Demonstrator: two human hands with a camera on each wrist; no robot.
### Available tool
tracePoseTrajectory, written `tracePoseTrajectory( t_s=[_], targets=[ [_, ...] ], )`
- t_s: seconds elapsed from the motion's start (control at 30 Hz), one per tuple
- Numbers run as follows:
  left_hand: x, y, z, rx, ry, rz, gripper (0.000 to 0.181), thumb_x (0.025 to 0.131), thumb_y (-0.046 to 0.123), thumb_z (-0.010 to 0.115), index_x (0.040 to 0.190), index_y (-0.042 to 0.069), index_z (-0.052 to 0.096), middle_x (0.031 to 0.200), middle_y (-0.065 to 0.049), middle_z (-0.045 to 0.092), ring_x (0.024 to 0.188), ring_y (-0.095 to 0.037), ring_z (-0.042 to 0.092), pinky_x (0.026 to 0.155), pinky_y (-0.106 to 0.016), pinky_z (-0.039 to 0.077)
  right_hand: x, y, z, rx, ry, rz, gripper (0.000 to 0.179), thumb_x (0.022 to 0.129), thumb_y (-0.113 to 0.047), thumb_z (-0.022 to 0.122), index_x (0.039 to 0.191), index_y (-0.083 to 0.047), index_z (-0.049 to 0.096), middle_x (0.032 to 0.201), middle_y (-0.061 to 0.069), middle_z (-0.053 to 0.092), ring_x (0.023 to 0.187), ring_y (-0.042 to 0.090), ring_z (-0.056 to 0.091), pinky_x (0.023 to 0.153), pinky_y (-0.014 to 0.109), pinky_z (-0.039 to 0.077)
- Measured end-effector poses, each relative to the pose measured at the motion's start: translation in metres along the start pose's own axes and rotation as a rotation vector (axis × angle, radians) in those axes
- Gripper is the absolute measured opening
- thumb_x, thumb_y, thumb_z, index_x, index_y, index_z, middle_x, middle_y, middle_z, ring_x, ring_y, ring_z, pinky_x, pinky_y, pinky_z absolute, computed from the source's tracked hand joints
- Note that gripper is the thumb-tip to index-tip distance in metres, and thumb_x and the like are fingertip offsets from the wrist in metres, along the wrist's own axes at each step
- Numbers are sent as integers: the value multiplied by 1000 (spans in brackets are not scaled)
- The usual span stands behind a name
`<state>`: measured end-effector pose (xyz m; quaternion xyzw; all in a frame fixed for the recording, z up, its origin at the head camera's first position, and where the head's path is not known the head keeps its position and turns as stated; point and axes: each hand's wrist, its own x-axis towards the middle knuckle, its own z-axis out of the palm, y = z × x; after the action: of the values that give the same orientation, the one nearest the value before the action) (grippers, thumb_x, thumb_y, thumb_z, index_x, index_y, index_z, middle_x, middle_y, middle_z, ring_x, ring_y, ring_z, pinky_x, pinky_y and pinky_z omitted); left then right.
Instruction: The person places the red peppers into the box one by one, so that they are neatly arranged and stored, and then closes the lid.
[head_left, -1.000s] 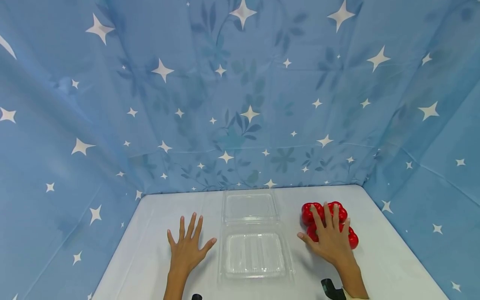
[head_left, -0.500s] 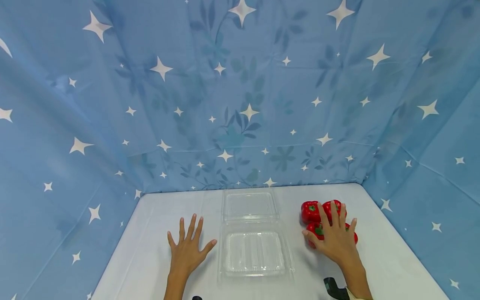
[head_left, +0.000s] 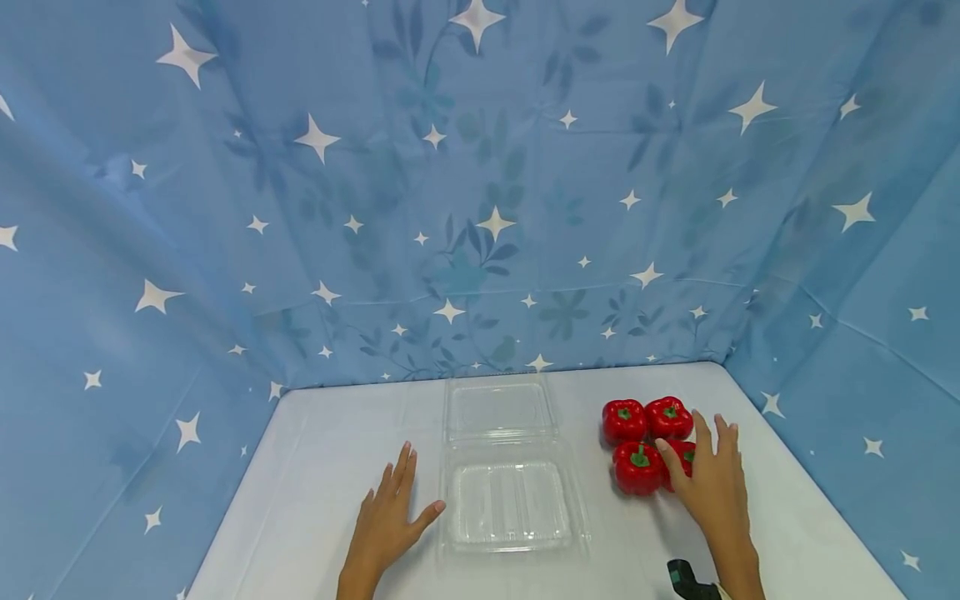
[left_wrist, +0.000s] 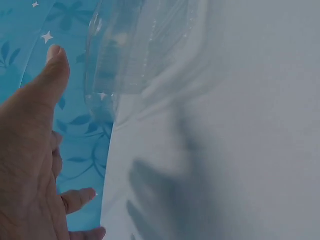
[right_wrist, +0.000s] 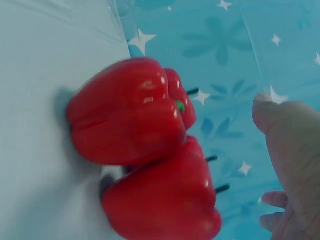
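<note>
Several red bell peppers [head_left: 637,471] with green stems stand in a cluster on the right of the white table. My right hand [head_left: 712,487] hovers at the cluster's right side, thumb and fingers spread apart, partly covering the front right pepper. In the right wrist view the peppers [right_wrist: 130,115] are apart from the thumb [right_wrist: 285,125]. A clear plastic clamshell box [head_left: 510,504] lies with its lid [head_left: 498,410] folded back, in the middle. Left of it is my left hand [head_left: 386,521], fingers extended and thumb toward the box's edge. Neither hand holds anything.
A white cloth [head_left: 300,467] covers the table. Blue star-patterned fabric [head_left: 465,208] rises behind it and along both sides. A dark strap piece [head_left: 686,579] shows by the right wrist.
My right hand has moved right, off the top of the peppers, uncovering more of them. My left hand has turned and shifted slightly right and down, its fingers closer together.
</note>
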<state>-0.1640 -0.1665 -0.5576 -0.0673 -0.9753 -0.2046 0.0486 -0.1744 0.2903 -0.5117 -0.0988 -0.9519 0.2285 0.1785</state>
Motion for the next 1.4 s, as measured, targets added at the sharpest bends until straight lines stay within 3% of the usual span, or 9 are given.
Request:
tracePoseTrajectory(
  t_s=[0.17,0.33,0.5,0.7,0.93,1.4],
  targets=[
    [-8,4,6,-138,-31,77,92,89,58,60,158,17,15,165,-4,14,140,-41,40,96,-67,46,-1,11,-1,91,-17,145,81,94,-39,61,152,2,23,151,36,20,137,57,26,88,75,36],
    [-16,8,13,-240,-81,80,94,87,59,62,158,25,10,166,-1,12,142,-36,38,95,-65,48,-4,21,1,163,-66,188,82,93,-40,62,150,6,25,148,39,24,134,56,29,91,73,38],
    [-21,9,20,-228,-97,99,96,86,63,61,158,25,10,166,0,13,142,-33,39,101,-61,47,-7,27,7,198,-118,213,83,92,-40,62,149,8,25,147,40,26,133,55,30,96,71,39],
    [-24,12,22,-213,-64,137,98,85,63,63,158,18,16,164,-4,18,141,-33,40,104,-57,46,-9,31,17,241,-165,245,84,92,-37,62,149,10,21,147,38,27,135,54,27,102,70,35],
    [-26,11,25,-234,-101,139,100,84,62,64,158,16,16,165,0,16,143,-35,37,100,-67,42,-13,34,24,274,-143,264,86,90,-33,66,150,8,20,147,36,31,136,54,30,106,69,34],
    [-28,13,24,-231,-94,148,100,84,59,66,158,21,10,165,-4,16,142,-38,38,100,-70,40,-17,38,31,369,-67,280,90,90,-37,68,151,8,19,147,35,34,136,52,34,105,67,36]
  ],
)
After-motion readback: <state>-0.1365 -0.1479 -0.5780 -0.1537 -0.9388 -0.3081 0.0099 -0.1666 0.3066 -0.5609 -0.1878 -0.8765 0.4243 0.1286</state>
